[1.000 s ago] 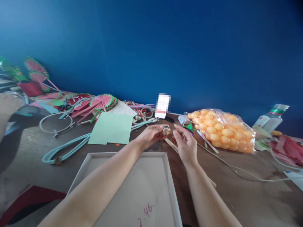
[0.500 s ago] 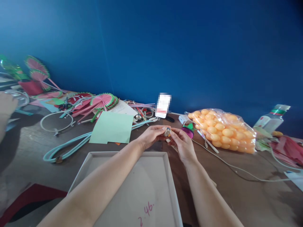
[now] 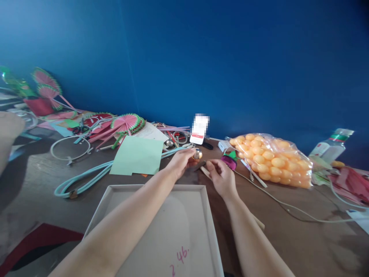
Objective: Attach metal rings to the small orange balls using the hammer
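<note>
My left hand (image 3: 182, 163) pinches a shiny round metal ball (image 3: 197, 154), which could be a bell, above the table beyond the tray. Its fingers partly cover the ball. To the right, my right hand (image 3: 221, 177) is closed with curled fingers around a pale thin stick (image 3: 205, 172). One tip of the stick points left; the far end shows beyond my right forearm. A small dark strip (image 3: 200, 165) lies close to my right fingertips, and I cannot tell whether they touch it. A purple and green piece (image 3: 230, 161) sits just behind that hand.
A shallow box lid (image 3: 155, 231) with pink writing lies under my left forearm. Around it are green paper (image 3: 137, 156), light-blue tubing (image 3: 83, 181), watermelon-like fans (image 3: 127, 124), a propped phone (image 3: 198, 132), a bag of orange balls (image 3: 271, 159) and a bottle (image 3: 330, 148). Someone's arm (image 3: 10, 130) enters at left.
My hands have drawn apart. The left has moved slightly forward with the metal ball, while the right no longer touches the ball and stays near its earlier place.
</note>
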The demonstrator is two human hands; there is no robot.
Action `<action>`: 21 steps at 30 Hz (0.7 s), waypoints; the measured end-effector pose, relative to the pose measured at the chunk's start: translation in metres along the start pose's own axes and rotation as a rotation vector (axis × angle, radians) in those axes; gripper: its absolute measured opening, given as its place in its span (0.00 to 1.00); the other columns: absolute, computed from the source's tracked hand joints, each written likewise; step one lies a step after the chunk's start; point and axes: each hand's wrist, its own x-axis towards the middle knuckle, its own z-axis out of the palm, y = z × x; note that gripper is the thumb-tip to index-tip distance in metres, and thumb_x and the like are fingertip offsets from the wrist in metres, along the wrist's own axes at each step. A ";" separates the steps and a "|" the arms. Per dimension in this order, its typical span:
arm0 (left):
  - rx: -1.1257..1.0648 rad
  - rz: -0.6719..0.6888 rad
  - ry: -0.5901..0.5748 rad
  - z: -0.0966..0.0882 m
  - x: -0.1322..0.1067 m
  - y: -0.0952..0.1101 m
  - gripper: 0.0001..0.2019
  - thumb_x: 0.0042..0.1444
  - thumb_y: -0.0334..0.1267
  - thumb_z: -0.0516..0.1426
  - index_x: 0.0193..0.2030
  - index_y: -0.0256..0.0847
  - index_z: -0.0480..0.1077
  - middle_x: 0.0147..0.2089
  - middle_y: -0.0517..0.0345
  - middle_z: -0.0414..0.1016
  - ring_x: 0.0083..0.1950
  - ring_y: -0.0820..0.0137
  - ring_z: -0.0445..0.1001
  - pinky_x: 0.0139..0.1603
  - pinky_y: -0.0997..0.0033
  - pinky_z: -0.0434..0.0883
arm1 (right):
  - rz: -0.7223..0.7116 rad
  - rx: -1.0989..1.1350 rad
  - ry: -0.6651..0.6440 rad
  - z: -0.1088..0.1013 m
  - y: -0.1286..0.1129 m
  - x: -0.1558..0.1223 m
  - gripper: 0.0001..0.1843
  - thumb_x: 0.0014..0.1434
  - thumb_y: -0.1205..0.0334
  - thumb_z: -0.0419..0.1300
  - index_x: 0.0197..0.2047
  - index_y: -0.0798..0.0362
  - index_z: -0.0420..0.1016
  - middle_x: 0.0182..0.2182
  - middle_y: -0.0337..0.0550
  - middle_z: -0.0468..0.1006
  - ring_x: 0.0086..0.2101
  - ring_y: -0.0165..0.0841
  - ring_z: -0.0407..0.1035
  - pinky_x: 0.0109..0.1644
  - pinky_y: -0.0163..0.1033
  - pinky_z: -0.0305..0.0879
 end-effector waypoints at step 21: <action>-0.074 -0.067 0.239 -0.011 0.018 -0.010 0.07 0.56 0.38 0.54 0.35 0.35 0.68 0.33 0.54 0.73 0.27 0.75 0.72 0.28 0.75 0.69 | -0.045 -0.838 -0.048 -0.006 0.011 -0.001 0.11 0.61 0.65 0.48 0.39 0.53 0.72 0.35 0.51 0.76 0.34 0.38 0.71 0.32 0.39 0.58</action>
